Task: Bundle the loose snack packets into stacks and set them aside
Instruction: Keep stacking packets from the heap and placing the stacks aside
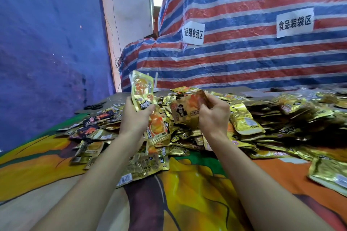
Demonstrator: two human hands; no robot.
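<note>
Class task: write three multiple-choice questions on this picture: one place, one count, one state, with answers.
1. Where do the scissors lie? A. at the table's far left, beside the packet pile; B. in a drawer; C. on the floor.
2. How many white signs hang on the striped tarp? A. one; B. two; C. four.
3. What is the left hand doing? A. lying flat; B. pointing; C. gripping a gold packet upright.
Answers: 1 A, they show left of the pile. 2 B, two hang side by side. 3 C, its fingers curl round the packet.
</note>
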